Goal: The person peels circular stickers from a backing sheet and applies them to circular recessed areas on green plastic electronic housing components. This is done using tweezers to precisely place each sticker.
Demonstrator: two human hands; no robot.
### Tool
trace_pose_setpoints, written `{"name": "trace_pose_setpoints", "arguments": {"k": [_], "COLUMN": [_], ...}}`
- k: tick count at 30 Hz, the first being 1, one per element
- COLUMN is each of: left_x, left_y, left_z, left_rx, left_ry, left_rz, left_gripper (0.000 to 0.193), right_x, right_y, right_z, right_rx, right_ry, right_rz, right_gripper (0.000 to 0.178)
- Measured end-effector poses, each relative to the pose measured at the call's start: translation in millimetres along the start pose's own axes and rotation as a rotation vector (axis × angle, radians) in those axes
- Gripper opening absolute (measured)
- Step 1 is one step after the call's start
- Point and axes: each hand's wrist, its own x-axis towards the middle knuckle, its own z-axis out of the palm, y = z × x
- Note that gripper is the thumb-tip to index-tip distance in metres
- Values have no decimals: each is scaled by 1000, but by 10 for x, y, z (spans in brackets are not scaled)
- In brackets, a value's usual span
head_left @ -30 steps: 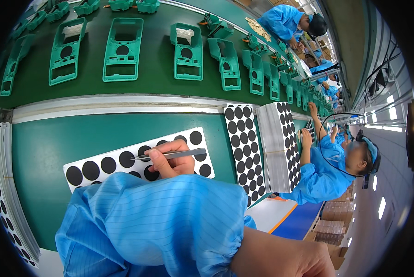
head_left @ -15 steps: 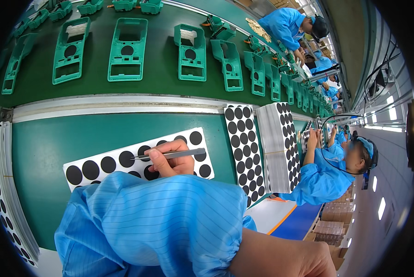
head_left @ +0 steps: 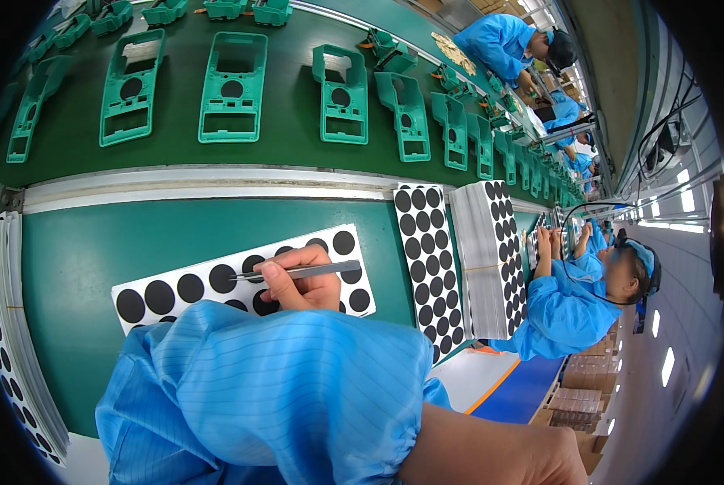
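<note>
My right hand (head_left: 307, 279) is closed on a pair of metal tweezers (head_left: 322, 269), held nearly level with the points toward the left. The tips meet or hover over a black round sticker (head_left: 223, 278) on a white sheet (head_left: 368, 279); whether they grip its edge I cannot tell. Rows of black discs cover this sheet, which lies slanted on the green worktop (head_left: 168, 230). A blue sleeve (head_left: 257, 380) hides the sheet's lower part. My left hand does not show.
Beyond a metal rail (head_left: 216, 182), green plastic frames (head_left: 233, 89) stand on a dark green conveyor belt (head_left: 285, 121). Sticker-sheet stacks rise at right (head_left: 479, 259) and left (head_left: 27, 347), beside another sticker sheet (head_left: 429, 263). A co-worker (head_left: 568, 299) sits at the right.
The green frames on the belt have shifted slightly to the right. My right hand and the tweezers stay in almost the same place.
</note>
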Motion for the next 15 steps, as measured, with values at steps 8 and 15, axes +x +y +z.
{"name": "trace_pose_setpoints", "arguments": {"k": [8,15], "left_x": [-23,-26], "left_y": [-26,-18], "left_z": [20,24], "left_rx": [-573,-6], "left_ry": [43,-42], "left_rz": [-171,30], "left_gripper": [21,20], "right_x": [-315,-536], "right_y": [172,188], "right_z": [-122,-218], "right_rx": [35,-41], "right_ry": [-23,-15], "right_rz": [172,482], "right_gripper": [10,9]}}
